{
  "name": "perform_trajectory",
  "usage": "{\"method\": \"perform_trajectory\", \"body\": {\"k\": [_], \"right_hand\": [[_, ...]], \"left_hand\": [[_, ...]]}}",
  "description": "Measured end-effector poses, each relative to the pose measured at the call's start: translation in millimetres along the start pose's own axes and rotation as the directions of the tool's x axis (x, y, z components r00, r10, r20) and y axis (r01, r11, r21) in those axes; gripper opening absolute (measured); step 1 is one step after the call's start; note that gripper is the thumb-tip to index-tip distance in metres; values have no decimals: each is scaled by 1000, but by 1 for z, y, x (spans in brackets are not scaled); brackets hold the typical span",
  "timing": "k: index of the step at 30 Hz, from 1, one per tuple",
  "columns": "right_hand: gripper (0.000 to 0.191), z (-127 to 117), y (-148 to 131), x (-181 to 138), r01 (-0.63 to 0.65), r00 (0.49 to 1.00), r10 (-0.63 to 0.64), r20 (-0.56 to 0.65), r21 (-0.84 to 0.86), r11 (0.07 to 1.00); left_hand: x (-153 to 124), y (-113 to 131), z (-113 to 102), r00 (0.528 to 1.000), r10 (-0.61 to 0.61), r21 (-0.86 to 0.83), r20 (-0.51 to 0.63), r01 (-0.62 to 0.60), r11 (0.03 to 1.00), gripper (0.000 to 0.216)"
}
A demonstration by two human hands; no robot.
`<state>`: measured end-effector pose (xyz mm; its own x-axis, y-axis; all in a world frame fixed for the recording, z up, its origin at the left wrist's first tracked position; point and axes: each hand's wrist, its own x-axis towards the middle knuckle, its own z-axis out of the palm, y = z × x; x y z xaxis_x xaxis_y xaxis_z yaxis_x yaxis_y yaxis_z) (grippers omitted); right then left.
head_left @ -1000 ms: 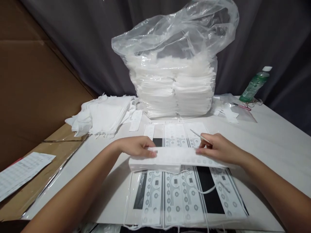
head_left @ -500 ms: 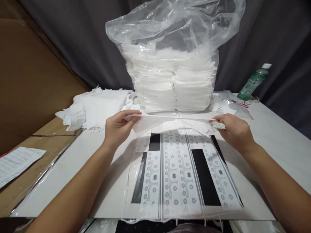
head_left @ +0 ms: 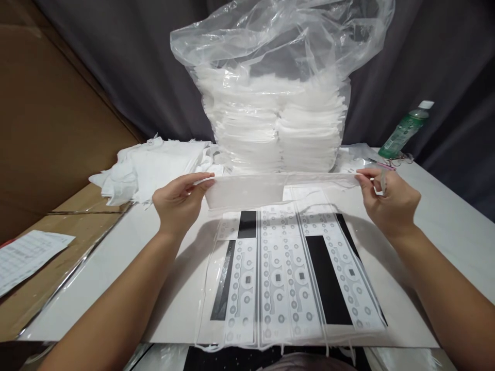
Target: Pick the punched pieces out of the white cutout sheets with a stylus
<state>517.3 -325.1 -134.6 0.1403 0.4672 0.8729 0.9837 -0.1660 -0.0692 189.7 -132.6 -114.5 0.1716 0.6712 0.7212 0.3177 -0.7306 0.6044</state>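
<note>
A thin, see-through white fabric piece point(head_left: 243, 191) is stretched between my two hands above the table. My left hand point(head_left: 180, 198) pinches its upper left corner between thumb and fingers. At the other end, my right hand point(head_left: 386, 193) pinches the narrow edge band, with a small pale strip showing between its fingers. The panel hangs below the band mainly on the left half. Beneath lies a flat board with printed white sheets point(head_left: 278, 278) of grey circles and black rectangles, under a clear sheet-like layer with white cords along its near edge.
A large clear plastic bag point(head_left: 282, 51) of stacked white fabric stands at the back. Loose white cloths point(head_left: 158, 165) lie left of it. A green bottle point(head_left: 406, 129) and a pink-handled tool point(head_left: 382, 164) are at back right. Papers point(head_left: 33, 257) rest on cardboard at left.
My right hand has moved right and slightly up, so the fabric's upper edge now spans wider and straighter. My left hand has shifted slightly left.
</note>
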Motion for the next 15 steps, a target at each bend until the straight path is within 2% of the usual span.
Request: {"method": "perform_trajectory", "body": {"k": [4, 7, 12, 15], "right_hand": [[27, -7, -7, 4, 10, 999, -7, -35, 94, 996], [28, -9, -7, 5, -4, 998, 14, -68, 152, 988], [32, -7, -4, 5, -61, 991, 79, -110, 161, 985], [34, -3, -6, 2, -136, 989, 145, -9, 292, 947]], "left_hand": [[3, 3, -7, 971, 188, 104, -150, -173, 979, 5], [4, 2, -8, 955, 250, 101, -157, -236, 966, 10], [0, 0, -5, 994, 104, 79, -41, -100, 992, 5], [6, 3, -10, 1000, 17, 66, 12, -18, 998, 15]]}}
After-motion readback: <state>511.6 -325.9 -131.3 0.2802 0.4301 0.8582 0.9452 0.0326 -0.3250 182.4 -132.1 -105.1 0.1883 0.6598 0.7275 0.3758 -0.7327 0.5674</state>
